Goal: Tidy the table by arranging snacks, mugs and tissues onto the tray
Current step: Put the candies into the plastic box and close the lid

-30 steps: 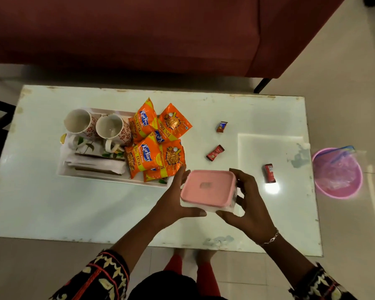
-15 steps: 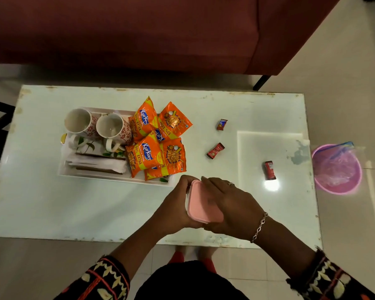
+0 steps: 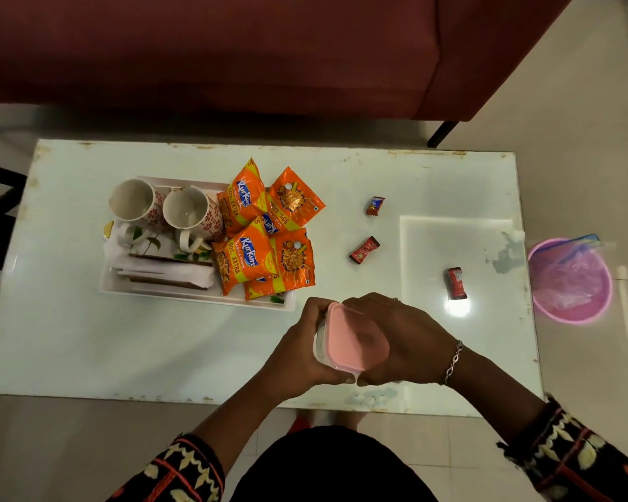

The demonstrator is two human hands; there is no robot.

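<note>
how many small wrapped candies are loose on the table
3. Far candy lies right of the snack packs; middle candy sits nearer the person; right candy is by the glare spot. Others may be hidden.

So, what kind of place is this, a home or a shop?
Most likely a home living room: a dark red sofa stands behind a low white table, on a tiled floor, and a tray holds mugs and snack packets.

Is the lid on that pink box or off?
On: the pink lid covers the box, gripped between the left hand and right hand. Whether it is pressed fully shut, I cannot tell.
</note>
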